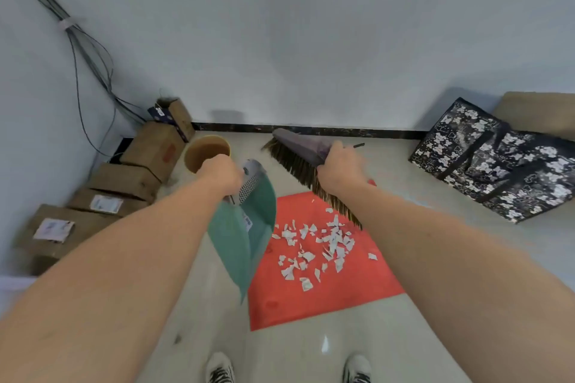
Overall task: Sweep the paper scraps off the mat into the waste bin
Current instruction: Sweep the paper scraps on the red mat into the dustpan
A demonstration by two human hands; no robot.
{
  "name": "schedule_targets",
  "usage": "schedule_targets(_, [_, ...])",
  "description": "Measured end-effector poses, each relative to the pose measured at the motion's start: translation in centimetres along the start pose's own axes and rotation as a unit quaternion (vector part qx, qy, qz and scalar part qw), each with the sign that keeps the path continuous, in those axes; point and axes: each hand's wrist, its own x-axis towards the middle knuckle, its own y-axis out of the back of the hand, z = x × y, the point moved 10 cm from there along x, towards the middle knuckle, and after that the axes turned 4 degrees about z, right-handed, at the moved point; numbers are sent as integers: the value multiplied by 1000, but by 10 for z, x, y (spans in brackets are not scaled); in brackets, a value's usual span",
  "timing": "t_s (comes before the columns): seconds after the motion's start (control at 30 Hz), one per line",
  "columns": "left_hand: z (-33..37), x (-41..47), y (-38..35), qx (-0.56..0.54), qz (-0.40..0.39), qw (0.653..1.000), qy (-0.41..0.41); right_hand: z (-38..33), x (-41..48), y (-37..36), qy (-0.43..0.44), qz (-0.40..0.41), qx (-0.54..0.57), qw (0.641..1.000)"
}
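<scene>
Sweeping is barely getting going: the paper scraps [314,246] are all lying on the red mat [311,305].

I am curling my left hand [219,176] round the handle of the green dustpan [245,236], which is hanging tilted over the mat's left edge. My right hand [339,171] is gripping the broom [308,171] near its head, with the bristles reaching over the mat's far side next to the scraps. The waste bin [207,154] is standing beyond the mat's far-left corner, and I am seeing no scraps in the part that shows. I judge that gathering, scooping and tipping are all left to do.
</scene>
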Motion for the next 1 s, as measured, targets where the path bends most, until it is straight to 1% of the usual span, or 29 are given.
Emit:
schedule_targets(0.07, [-12,5,-34,-10,-30,999,33,26,8,-30,-12,-11,4,1000])
schedule_targets(0.17, [-36,10,-104,-83,-90,988,98,69,18,-82,-31,-27,12,999])
schedule_targets(0.23, [-52,14,-151,-138,-109,976,128,97,25,-114,-37,-27,10,999])
schedule_targets(0.3, [-67,27,-201,-179,-112,968,136,127,30,-152,-50,-22,14,998])
schedule_targets(0.4, [-92,50,-263,-216,-90,961,148,169,38,-205,-56,-6,16,998])
schedule_targets(0.47, [-114,69,-300,-221,-61,960,162,196,44,-240,-51,2,11,999])
schedule_targets(0.53, [-133,91,-328,-177,-14,971,159,220,52,-273,-43,5,4,999])
schedule_targets(0.6, [-147,109,-349,-84,33,986,137,240,58,-302,-42,15,-2,999])
schedule_targets(0.67, [-159,126,-375,-38,68,990,118,256,64,-332,-39,22,-2,999])
schedule_targets(0.83, [-184,157,-434,-43,97,990,96,268,75,-403,-7,27,28,999])
schedule_targets(1.0, [-213,164,-463,-51,135,985,92,257,80,-460,36,15,85,996])
